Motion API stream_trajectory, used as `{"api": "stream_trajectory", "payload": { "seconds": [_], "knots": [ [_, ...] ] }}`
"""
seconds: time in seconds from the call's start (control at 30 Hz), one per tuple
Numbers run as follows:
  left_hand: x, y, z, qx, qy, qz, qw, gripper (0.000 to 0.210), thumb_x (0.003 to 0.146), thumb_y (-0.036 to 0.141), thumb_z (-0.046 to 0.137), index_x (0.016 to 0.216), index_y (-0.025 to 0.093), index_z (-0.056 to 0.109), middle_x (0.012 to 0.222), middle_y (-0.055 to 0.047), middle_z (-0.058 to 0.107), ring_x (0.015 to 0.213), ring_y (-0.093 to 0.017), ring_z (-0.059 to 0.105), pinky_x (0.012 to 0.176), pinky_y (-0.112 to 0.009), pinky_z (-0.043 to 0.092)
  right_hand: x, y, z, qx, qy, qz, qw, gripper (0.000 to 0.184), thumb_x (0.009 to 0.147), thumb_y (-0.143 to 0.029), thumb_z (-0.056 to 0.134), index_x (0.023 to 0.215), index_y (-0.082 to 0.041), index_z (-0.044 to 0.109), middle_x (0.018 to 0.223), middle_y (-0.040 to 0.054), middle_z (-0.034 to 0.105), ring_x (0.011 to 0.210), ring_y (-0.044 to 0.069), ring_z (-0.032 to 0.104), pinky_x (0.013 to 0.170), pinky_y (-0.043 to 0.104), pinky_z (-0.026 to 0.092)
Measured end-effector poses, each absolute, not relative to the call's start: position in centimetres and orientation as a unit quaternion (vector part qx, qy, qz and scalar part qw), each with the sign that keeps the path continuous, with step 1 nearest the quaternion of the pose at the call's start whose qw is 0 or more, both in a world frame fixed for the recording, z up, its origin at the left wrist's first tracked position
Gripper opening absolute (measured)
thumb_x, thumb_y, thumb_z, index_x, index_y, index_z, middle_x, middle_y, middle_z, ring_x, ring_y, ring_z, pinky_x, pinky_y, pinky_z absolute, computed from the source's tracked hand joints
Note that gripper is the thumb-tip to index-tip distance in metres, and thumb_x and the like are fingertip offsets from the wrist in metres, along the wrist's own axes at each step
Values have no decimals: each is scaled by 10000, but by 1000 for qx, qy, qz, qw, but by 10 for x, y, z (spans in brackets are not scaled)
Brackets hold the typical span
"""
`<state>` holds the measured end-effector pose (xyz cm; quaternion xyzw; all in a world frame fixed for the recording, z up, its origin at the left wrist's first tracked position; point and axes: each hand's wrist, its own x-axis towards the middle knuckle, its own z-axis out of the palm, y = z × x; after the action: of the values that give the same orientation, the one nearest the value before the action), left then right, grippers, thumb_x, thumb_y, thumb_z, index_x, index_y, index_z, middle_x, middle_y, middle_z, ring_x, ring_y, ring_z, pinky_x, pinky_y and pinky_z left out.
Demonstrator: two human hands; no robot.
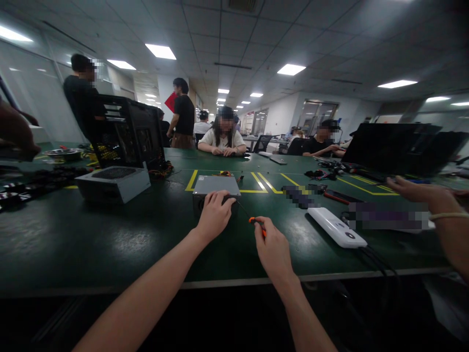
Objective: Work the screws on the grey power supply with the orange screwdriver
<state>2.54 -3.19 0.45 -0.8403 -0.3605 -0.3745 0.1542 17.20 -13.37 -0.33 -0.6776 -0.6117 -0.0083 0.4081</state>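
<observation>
A grey box-shaped computer power supply [216, 185] sits on the green table in front of me, its dark side facing me. My left hand [215, 211] is on it, the fingers curled over the top front edge near the right corner. To the right, my right hand [271, 240] is closed around the orange and black handle of a screwdriver [252, 220]. Its thin shaft slants up and left to the power supply's right front corner, by my left fingertips. Whether the tip sits in a screw cannot be seen. Cables [223, 173] lie behind the box.
Left of me stand a second power supply [113, 183] and an open black computer case [128, 129]. On the right lie a white device [336, 228] with cables and dark monitors [392, 144]. Another person's hand [414, 193] reaches in from the right. A person [223, 137] sits opposite.
</observation>
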Motion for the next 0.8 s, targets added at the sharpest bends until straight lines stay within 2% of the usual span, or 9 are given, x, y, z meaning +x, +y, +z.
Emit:
{"api": "stream_trajectory", "payload": {
  "seconds": [0.1, 0.2, 0.27, 0.43, 0.6, 0.67, 0.8],
  "knots": [
    [30, -34, 3, -868, -315, -333, 190, 352, 843, 139, 423, 1150, 223, 573, 1242, -99, 493, 1186, -233, 417, 1015, -421, 293, 179, -130, -3, -679, -599, 86, 416, 244, 886, -333, 339, 1029, -205, 490, 774, 27, 627, 579, 160, 602, 564, 298, 441],
    [29, -30, 1, -875, -305, -313, 208, 375, 847, 134, 416, 1181, 227, 560, 1285, -98, 478, 1204, -238, 404, 1004, -429, 303, 190, -122, -7, -646, -572, 220, 456, 280, 831, -428, 448, 1012, -216, 461, 699, -34, 556, 412, 102, 511, 401, 241, 386],
    [26, -26, 0, -878, -301, -303, 217, 396, 850, 128, 406, 1210, 229, 539, 1297, -93, 481, 1213, -237, 399, 993, -431, 315, 196, -117, -9, -615, -546, 312, 476, 287, 791, -421, 506, 975, -205, 467, 684, -49, 515, 400, 84, 489, 349, 212, 349],
    [19, -17, 0, -890, -280, -256, 252, 456, 865, 118, 369, 1299, 236, 445, 1356, -81, 441, 1257, -229, 366, 1003, -435, 311, 212, -118, -3, -558, -467, 476, 494, 191, 791, -335, 521, 896, -175, 518, 623, -49, 489, 433, 55, 472, 343, 150, 298],
    [18, -16, -2, -894, -275, -228, 269, 495, 863, 101, 352, 1335, 243, 392, 1394, -69, 401, 1292, -222, 335, 1030, -427, 286, 227, -106, 16, -519, -390, 515, 560, 159, 806, -320, 523, 813, -163, 550, 607, -40, 495, 419, 33, 419, 351, 140, 278],
    [19, -17, -2, -894, -277, -229, 268, 509, 855, 94, 358, 1340, 249, 382, 1397, -65, 398, 1298, -222, 327, 1038, -429, 276, 224, -83, 23, -520, -394, 512, 558, 167, 807, -317, 534, 834, -157, 569, 579, -47, 474, 404, 30, 398, 354, 142, 284],
    [21, -22, -2, -890, -290, -238, 258, 500, 854, 120, 368, 1337, 251, 384, 1401, -65, 390, 1301, -228, 319, 1053, -443, 256, 202, -15, 28, -567, -393, 472, 549, 210, 797, -346, 567, 746, -143, 544, 526, -56, 461, 366, 20, 348, 333, 133, 254]
  ]
}}
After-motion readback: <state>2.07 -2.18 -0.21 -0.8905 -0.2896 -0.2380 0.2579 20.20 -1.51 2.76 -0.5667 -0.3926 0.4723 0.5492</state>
